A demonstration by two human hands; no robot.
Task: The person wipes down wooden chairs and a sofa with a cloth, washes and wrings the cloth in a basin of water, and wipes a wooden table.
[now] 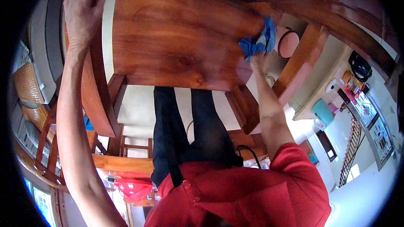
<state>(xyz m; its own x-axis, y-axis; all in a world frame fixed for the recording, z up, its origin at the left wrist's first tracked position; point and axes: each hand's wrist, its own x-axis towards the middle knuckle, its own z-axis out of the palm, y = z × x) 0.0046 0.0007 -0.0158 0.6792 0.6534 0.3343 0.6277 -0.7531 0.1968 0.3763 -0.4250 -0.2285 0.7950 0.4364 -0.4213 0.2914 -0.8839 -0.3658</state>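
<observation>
A wooden chair with a broad, glossy reddish-brown seat fills the upper middle. My right hand presses a crumpled blue cloth against the seat's right edge, its fingers mostly hidden by the cloth. At the upper left, my left hand is over the chair's wooden armrest. Its fingers look loosely bent and apart, slightly blurred, with nothing seen in them. Whether that hand touches the wood I cannot tell.
Woven baskets stand at the left. A turquoise bucket and a stove are at the right. A round pinkish container sits beyond the right armrest. Behind me are a wooden table and a red bag.
</observation>
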